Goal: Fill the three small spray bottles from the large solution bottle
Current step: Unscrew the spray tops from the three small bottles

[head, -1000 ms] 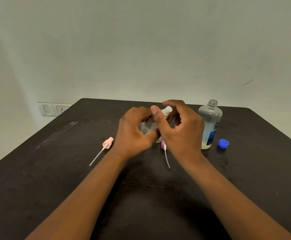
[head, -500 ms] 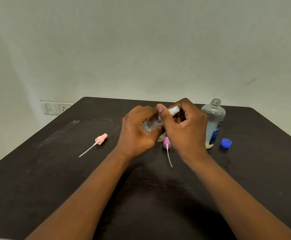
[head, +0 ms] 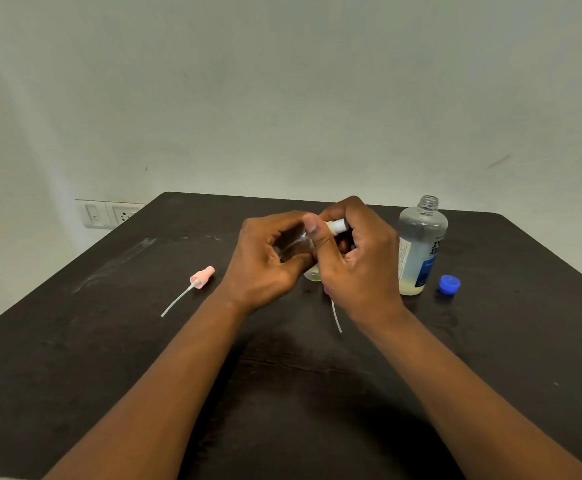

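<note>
My left hand (head: pixel 265 261) grips a small clear spray bottle (head: pixel 294 245), tilted above the table's middle. My right hand (head: pixel 359 258) pinches that bottle's white spray top (head: pixel 336 226) between thumb and fingers. Behind my hands, the bottom of another small bottle (head: pixel 313 274) shows on the table, mostly hidden. The large solution bottle (head: pixel 419 247) stands uncapped to the right, with a little yellowish liquid at its bottom. A pink spray top with its tube (head: pixel 196 285) lies to the left. A purple spray top's tube (head: pixel 336 317) pokes out under my right hand.
The blue cap (head: pixel 449 284) of the large bottle lies to its right on the dark table (head: pixel 75 358). A wall socket and switch (head: pixel 109 214) sit on the wall behind the table's far left corner.
Both hands have shifted slightly right with the small bottle, and my right fingers have turned on the white top. The pink spray top has not moved on the table.
</note>
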`<state>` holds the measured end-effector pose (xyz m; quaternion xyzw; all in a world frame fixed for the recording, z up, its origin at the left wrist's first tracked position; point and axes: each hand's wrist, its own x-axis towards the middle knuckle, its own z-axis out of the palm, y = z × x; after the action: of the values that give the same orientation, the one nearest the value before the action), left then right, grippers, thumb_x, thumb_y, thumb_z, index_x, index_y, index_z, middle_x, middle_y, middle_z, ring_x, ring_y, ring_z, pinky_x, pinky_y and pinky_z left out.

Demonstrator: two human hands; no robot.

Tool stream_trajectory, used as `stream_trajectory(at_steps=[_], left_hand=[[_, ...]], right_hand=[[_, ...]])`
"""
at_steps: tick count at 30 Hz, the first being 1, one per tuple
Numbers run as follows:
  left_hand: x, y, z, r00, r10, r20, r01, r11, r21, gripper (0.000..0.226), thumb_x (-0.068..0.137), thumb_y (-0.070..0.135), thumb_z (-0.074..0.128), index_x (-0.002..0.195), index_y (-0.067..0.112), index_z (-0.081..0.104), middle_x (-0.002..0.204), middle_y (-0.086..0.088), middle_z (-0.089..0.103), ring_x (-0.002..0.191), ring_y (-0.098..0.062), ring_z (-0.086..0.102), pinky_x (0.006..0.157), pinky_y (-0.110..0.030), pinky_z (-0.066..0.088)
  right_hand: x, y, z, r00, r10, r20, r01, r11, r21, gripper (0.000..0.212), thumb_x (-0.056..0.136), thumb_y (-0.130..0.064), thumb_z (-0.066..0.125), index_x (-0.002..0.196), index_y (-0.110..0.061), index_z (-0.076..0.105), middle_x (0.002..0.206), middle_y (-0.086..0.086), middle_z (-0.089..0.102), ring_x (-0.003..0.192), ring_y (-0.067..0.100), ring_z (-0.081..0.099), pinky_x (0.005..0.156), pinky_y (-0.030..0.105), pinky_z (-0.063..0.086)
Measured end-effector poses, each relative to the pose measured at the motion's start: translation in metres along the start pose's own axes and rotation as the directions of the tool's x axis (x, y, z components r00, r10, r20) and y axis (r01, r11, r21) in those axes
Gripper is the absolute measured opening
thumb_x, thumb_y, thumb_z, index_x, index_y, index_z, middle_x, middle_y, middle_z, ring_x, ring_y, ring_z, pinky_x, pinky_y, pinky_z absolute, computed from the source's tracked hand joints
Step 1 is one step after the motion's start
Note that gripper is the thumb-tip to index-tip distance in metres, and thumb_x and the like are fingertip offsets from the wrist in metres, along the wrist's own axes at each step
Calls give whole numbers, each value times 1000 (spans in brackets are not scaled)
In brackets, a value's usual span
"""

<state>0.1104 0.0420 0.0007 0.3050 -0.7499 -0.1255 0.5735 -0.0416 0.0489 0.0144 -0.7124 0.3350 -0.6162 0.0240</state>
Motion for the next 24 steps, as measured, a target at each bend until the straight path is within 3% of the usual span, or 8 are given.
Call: stream_trajectory(at_steps=[4, 7, 9, 12, 14, 16, 21, 24], left_hand=[[-1, 3, -4, 1000, 10, 13, -11, 991, 133, 30, 83, -1, 71, 110, 10, 78, 84, 3, 75, 71, -17, 69, 62, -28, 52], [0, 6, -7, 997, 63, -49, -47, 962, 269, 8, 80, 8, 66, 84, 13, 71, 62, 8, 58, 53, -16, 53, 52, -26, 38], [0, 8, -8, 989, 104, -104, -57, 925, 375, 9, 79, 11, 67, 72, 16, 62, 57, 12, 47, 49, -13, 45, 52, -24, 33], [-3, 10, -2, 975, 155, -157, -60, 872, 486, 18, 76, 9, 73, 68, 16, 58, 57, 15, 41, 48, -9, 38, 51, -23, 29], [-4, 15, 6, 960, 201, -192, -75, 852, 518, 21, 76, 11, 69, 66, 19, 52, 59, 16, 37, 49, -10, 32, 51, -21, 26], [-4, 18, 11, 950, 233, -209, -87, 838, 538, 27, 78, 15, 66, 67, 26, 44, 61, 16, 33, 51, -11, 28, 51, -19, 23], [-4, 12, 14, 969, 141, -205, -21, 868, 497, 48, 75, -2, 83, 60, 20, 43, 54, 14, 27, 48, -11, 27, 51, -25, 26], [-3, 10, 12, 983, 68, -169, 8, 911, 412, 35, 78, -2, 80, 57, 9, 53, 50, 12, 33, 46, -14, 32, 49, -25, 28]], right_hand=[[0, -3, -1, 998, -64, 12, 64, 998, -25, 21, 100, -22, 70, 91, -3, 67, 79, 4, 66, 68, 17, 60, 57, 41, 51], [0, -5, 0, 995, -95, 33, 95, 995, 9, 15, 100, -16, 69, 92, -2, 69, 82, 4, 68, 72, 16, 62, 60, 37, 52], [1, -7, -1, 993, -102, 51, 101, 995, 25, 12, 99, -15, 69, 92, -5, 70, 81, 1, 69, 70, 12, 63, 59, 34, 52], [2, -7, -3, 999, -29, 41, 30, 999, -22, 28, 97, -34, 70, 79, -13, 65, 65, -6, 63, 56, 11, 59, 52, 33, 48], [3, -8, -4, 999, 44, 17, -40, 986, -165, 52, 95, -58, 64, 62, -19, 56, 52, -8, 54, 46, 13, 52, 47, 34, 43], [3, -10, -5, 997, 79, -9, -78, 959, -271, 66, 94, -69, 57, 51, -21, 44, 43, -8, 44, 41, 14, 44, 45, 33, 36], [0, -9, 0, 995, 100, 30, -96, 989, -115, 61, 101, -45, 57, 52, -9, 58, 45, 3, 53, 44, 25, 52, 50, 46, 42], [0, -8, -1, 999, 37, 4, -36, 993, -110, 56, 101, -33, 60, 51, -9, 57, 44, 2, 51, 41, 23, 48, 46, 44, 38]])
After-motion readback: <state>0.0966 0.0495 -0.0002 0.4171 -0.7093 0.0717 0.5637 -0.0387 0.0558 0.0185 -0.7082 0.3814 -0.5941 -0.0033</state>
